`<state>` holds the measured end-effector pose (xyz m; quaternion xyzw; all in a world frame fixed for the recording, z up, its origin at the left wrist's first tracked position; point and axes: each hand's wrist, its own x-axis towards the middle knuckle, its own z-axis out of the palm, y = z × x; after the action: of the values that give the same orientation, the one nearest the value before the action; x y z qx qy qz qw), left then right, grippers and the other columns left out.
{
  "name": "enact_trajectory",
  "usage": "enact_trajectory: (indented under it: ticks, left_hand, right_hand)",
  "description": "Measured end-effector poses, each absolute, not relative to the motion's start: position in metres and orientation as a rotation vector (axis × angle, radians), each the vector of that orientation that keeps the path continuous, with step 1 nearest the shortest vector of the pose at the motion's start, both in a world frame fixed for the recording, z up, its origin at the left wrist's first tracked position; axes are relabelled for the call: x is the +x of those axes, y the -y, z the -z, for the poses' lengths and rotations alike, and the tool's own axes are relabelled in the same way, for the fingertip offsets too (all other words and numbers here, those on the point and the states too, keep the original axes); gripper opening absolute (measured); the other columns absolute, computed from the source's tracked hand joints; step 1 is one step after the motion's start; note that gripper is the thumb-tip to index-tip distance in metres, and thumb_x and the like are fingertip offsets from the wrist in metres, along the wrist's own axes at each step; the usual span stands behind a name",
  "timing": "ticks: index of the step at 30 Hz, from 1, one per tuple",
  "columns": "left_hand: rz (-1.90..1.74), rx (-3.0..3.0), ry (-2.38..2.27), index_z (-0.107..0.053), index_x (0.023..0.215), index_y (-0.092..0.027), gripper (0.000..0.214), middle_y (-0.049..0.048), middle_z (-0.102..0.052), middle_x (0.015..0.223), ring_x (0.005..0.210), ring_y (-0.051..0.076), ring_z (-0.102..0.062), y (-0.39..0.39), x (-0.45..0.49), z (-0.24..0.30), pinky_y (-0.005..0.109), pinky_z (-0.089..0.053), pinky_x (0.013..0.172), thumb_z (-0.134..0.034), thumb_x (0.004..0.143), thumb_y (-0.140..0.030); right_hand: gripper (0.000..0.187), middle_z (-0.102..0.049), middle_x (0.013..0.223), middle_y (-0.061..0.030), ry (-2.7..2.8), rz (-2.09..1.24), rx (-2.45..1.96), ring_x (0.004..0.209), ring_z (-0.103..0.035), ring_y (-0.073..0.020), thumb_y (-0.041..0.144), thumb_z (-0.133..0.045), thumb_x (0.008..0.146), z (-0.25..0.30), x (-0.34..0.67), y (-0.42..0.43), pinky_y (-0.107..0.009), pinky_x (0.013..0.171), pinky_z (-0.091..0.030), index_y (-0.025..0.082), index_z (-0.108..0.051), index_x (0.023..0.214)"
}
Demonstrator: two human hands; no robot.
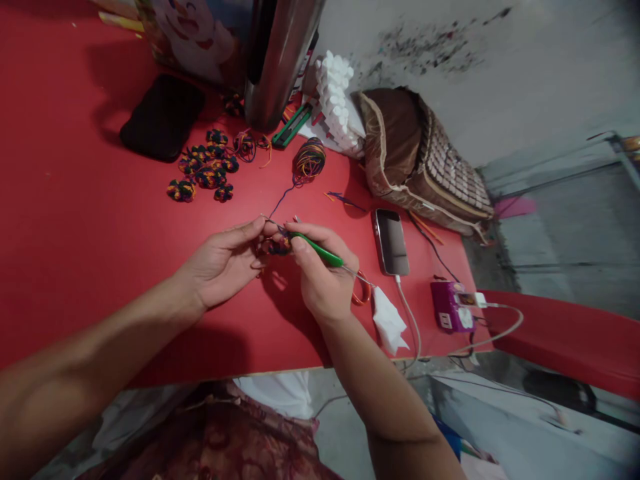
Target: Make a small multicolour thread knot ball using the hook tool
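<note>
My right hand [323, 270] grips a green-handled crochet hook [320, 250] with its tip in a small multicoloured crochet piece [278, 247]. My left hand [225, 263] pinches that piece from the left, fingers closed on it. A thin strand of yarn runs from the piece up to a multicoloured yarn ball [309, 160] on the red table [75, 213]. Both hands hover just above the table's middle.
Several finished crochet flowers [205, 170] lie beside a black pouch [163, 117]. A steel flask [277, 60], white foam piece [337, 100] and brown bag [420, 160] stand behind. A phone [391, 241] on a cable, purple power strip [453, 307], white tissue [389, 321] and orange scissors handle [361, 297] lie right.
</note>
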<state>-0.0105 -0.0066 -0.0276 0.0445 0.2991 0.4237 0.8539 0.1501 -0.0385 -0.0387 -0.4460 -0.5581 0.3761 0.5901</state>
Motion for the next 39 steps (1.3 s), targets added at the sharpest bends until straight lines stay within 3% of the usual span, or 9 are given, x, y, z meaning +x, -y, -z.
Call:
enact_trajectory:
  ticks: [5,8,14,19,23,29,39]
  left_hand:
    - [-0.923,0.095,-0.616,-0.083,0.083,-0.010,0.002,0.0084,-0.079,0.089,0.080,0.014,-0.070,0.007,-0.013,0.027,0.024,-0.048,0.064,-0.085,0.085,-0.011]
    - [-0.940,0.096,-0.601,-0.083,0.086,-0.010,0.008,0.0065,-0.078,0.089,0.079,0.012,-0.068,0.007,-0.014,0.027,0.023,-0.046,0.063,-0.089,0.081,-0.009]
    - [-0.933,0.132,-0.574,-0.082,0.081,-0.013,0.015,0.0026,-0.076,0.080,0.068,0.010,-0.065,0.006,-0.013,0.026,0.021,-0.041,0.055,-0.093,0.074,-0.005]
    - [-0.933,0.151,-0.641,-0.081,0.079,-0.015,0.021,0.0018,-0.077,0.079,0.071,0.012,-0.069,0.007,-0.014,0.028,0.022,-0.049,0.060,-0.097,0.068,-0.005]
    - [-0.935,0.146,-0.656,-0.080,0.079,-0.014,0.018,0.0006,-0.074,0.075,0.065,0.010,-0.066,0.006,-0.015,0.026,0.022,-0.051,0.059,-0.096,0.072,-0.007]
    - [-0.943,0.014,-0.695,-0.082,0.085,-0.016,0.007,0.0015,-0.079,0.083,0.067,0.010,-0.070,0.005,-0.014,0.020,0.020,-0.051,0.056,-0.086,0.088,-0.011]
    - [-0.995,0.099,-0.717,-0.081,0.082,-0.012,0.018,-0.0004,-0.078,0.079,0.069,0.010,-0.075,0.007,-0.012,0.019,0.018,-0.058,0.062,-0.083,0.079,0.005]
  right_hand:
    - [0.020,-0.086,0.110,-0.0009,1.405,-0.763,-1.110,0.099,-0.081,-0.0187,0.038,-0.068,0.104,0.037,0.153,0.040,-0.039,0.096,-0.067,0.033,-0.082,0.118]
    - [0.021,-0.085,0.111,-0.0024,1.500,-0.635,-1.120,0.100,-0.080,-0.0191,0.036,-0.064,0.106,0.031,0.151,0.040,-0.042,0.102,-0.065,0.031,-0.081,0.118]
    - [0.023,-0.082,0.107,-0.0037,1.626,-0.473,-1.041,0.101,-0.074,-0.0190,0.025,-0.061,0.106,0.025,0.149,0.037,-0.039,0.093,-0.062,0.030,-0.081,0.117]
    - [0.023,-0.080,0.102,-0.0021,1.624,-0.491,-1.043,0.095,-0.072,-0.0172,0.025,-0.062,0.106,0.027,0.150,0.037,-0.037,0.087,-0.061,0.031,-0.081,0.117]
    - [0.023,-0.082,0.105,-0.0023,1.646,-0.525,-1.086,0.090,-0.075,-0.0177,0.029,-0.060,0.108,0.029,0.149,0.039,-0.039,0.086,-0.063,0.031,-0.078,0.122]
    - [0.028,-0.081,0.116,-0.0041,1.651,-0.522,-1.088,0.102,-0.077,-0.0192,0.026,-0.059,0.108,0.032,0.148,0.043,-0.041,0.096,-0.063,0.032,-0.073,0.131]
    - [0.027,-0.081,0.114,-0.0043,1.694,-0.523,-1.071,0.098,-0.076,-0.0197,0.027,-0.059,0.108,0.032,0.147,0.044,-0.044,0.096,-0.062,0.031,-0.073,0.130]
